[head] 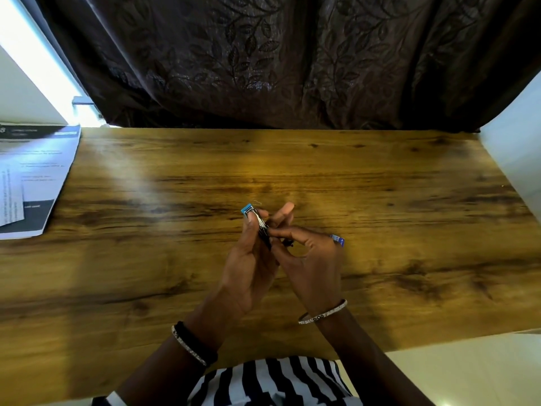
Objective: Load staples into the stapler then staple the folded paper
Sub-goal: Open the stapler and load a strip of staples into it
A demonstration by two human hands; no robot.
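Over table [380, 186] — left hand [248, 259] around stapler [257, 220]

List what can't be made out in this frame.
Head view only.
stapler: mostly covered by the left hand; staples loaded or not, unseen.
dark part pinched by the right hand: too small to identify.
blue item behind the right hand: mostly hidden.
papers: cut by the left edge, print blurred.

Small blue-black stapler [257, 222] held above table [380, 186] centre, apparently open; folded paper [11, 197] far left.
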